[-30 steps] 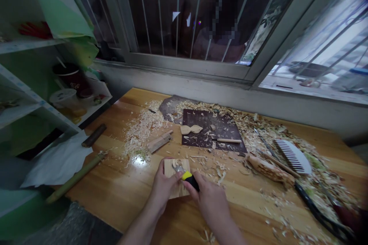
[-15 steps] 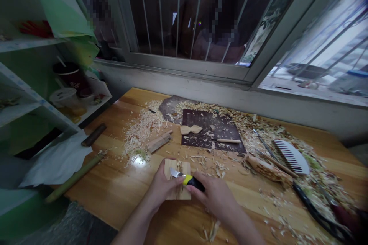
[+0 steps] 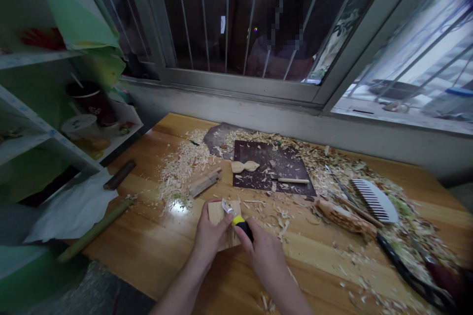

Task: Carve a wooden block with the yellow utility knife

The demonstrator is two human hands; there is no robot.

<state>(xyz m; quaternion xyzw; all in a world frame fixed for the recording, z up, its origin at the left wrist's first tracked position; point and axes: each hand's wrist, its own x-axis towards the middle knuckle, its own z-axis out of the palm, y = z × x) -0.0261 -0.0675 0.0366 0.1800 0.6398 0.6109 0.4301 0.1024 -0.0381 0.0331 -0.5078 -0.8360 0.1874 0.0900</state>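
My left hand [image 3: 210,230] grips a pale rectangular wood block [image 3: 216,211] by its left side, low over the table. Its thumb rests against the carving knife near the blade. The handle of that carving knife [image 3: 239,221], black with a yellow collar, is wrapped in my right hand [image 3: 261,243]. The short metal blade lies over the block's upper face, pointing away and slightly left. Both hands cover much of the block's lower part. Beyond them, a carved bow-tie-shaped wood piece [image 3: 245,167] lies at the left of a dark mat [image 3: 273,152].
A slim wooden-handled tool [image 3: 293,180] lies on the mat. Wood shavings [image 3: 181,162] spread across the table [image 3: 140,251]. To the right are a white comb [image 3: 374,202], a carved stick [image 3: 345,219] and a black-handled saw [image 3: 402,266]. Shelves [image 3: 55,133] stand left; a barred window [image 3: 240,19] is behind.
The knife blade has swung to point more directly away from me. My hands and the block have shifted slightly away and left, and the block has tilted a little.
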